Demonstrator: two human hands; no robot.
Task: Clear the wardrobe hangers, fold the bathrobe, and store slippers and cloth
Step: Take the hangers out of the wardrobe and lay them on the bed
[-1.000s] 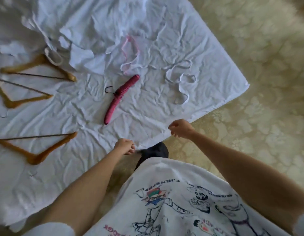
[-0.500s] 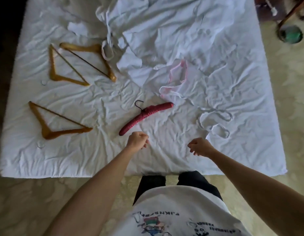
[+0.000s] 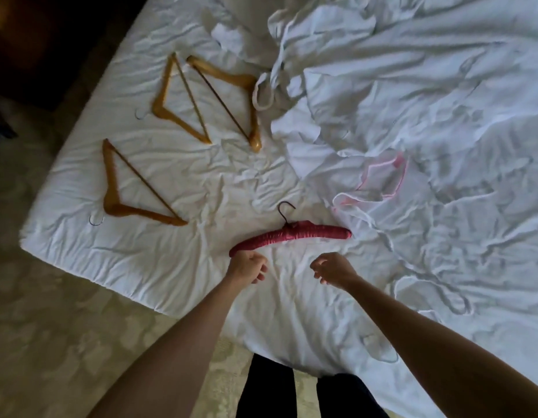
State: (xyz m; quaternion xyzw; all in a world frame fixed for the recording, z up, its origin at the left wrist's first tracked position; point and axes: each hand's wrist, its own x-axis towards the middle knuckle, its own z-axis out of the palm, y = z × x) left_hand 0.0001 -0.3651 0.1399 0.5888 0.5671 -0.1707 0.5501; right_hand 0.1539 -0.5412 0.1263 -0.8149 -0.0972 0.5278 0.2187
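both hands over the bed near its front edge: left hand with fingers curled in, holding nothing, knuckles just beside the left tip of the red hanger, contact cannot be told; right hand loosely curled with fingers apart, empty, just below the red hanger's right half. left of the red hanger lie three wooden hangers flat on the sheet, one nearer and two overlapping farther back. crumpled white bathrobe heaped behind and right of the red hanger, a pink-edged white cloth just behind its right end.
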